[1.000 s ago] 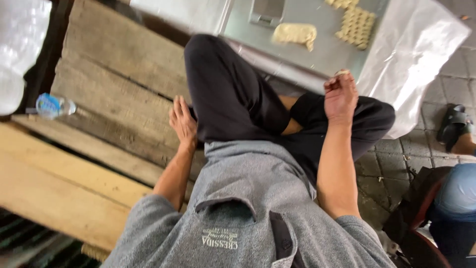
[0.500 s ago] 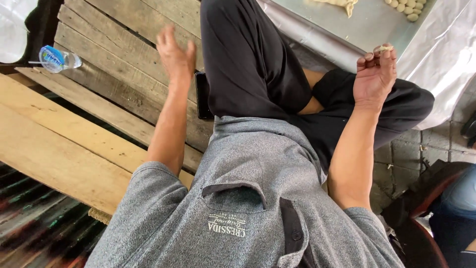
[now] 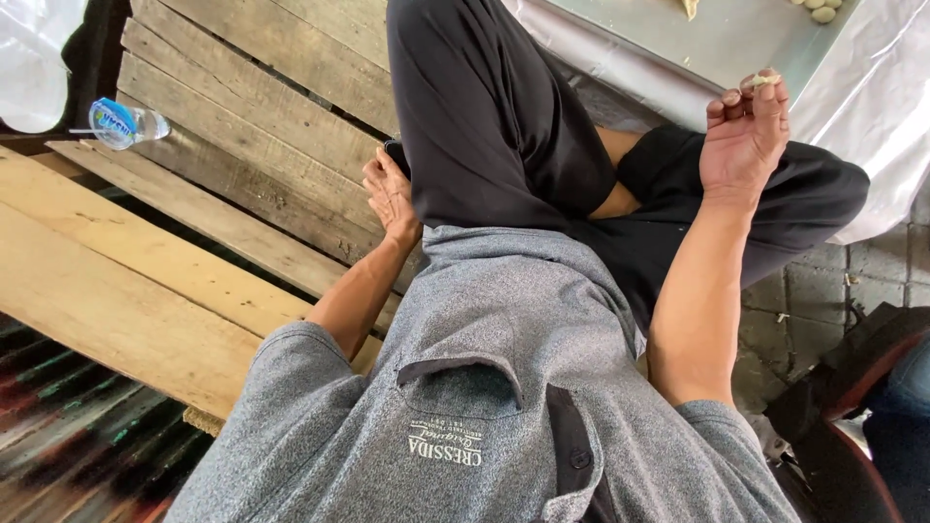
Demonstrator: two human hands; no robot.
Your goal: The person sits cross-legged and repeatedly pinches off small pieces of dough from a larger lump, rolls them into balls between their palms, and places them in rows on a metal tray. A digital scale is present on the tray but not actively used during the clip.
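Wooden planks (image 3: 242,184) hold the seated person. Left hand (image 3: 390,197) rests flat and loose beside the black trousers (image 3: 504,126). Right hand (image 3: 744,131) pinches a small dough bit (image 3: 764,80) near the metal tray (image 3: 717,39); placing it needs a gentle reach.

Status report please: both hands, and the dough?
Left hand empty, open on planks. Right hand pinching dough bit. Tray ahead, nothing blocking.

The person wears a heathered grey polo shirt (image 3: 504,387) with short sleeves, a chest pocket with a flap, small pale lettering below it, and a dark placket with a dark button. The trousers (image 3: 494,126) are plain black. Both forearms are bare, and so are the left hand (image 3: 390,197) and right hand (image 3: 744,136).
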